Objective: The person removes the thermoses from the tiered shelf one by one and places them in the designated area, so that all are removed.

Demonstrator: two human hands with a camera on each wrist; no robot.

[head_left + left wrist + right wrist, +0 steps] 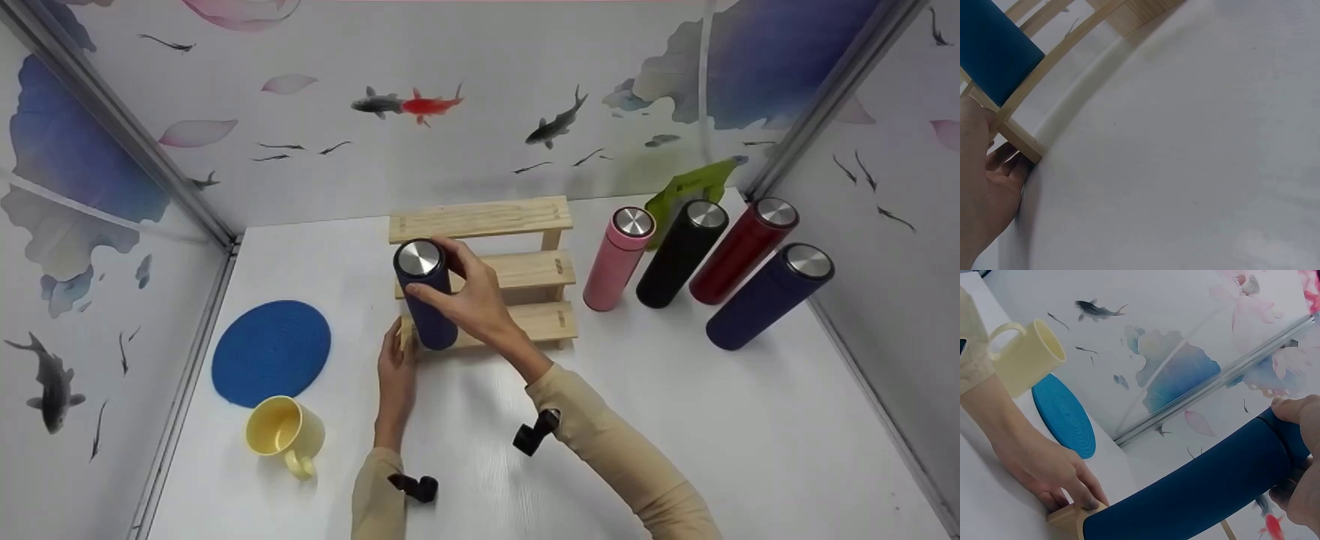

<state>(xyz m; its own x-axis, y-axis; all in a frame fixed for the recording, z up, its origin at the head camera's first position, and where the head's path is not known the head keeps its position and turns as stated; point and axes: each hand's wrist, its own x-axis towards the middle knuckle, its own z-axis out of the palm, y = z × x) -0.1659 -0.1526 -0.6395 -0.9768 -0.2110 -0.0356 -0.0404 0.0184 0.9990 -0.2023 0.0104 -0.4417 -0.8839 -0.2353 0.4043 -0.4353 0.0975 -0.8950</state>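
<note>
A dark blue thermos bottle [433, 324] with a steel-topped lid stands upright at the left end of the lowest step of a three-tier wooden rack [536, 321]. My right hand [478, 298] grips it near the top, thumb on the near side and fingers behind. In the right wrist view, the bottle's base [1100, 526] meets the step's end. Low at the rack's left front corner, my left hand [396, 371] holds the wooden end; the left wrist view shows its fingers [1002, 157] behind the wood.
Pink [615, 270], black [679, 259], dark red [739, 255] and blue [765, 300] bottles stand right of the rack. A green pouch [694, 184] is behind them. On the left are a round blue mat [271, 351] and a yellow mug [304, 431]. Printed panels [495, 45] enclose the table.
</note>
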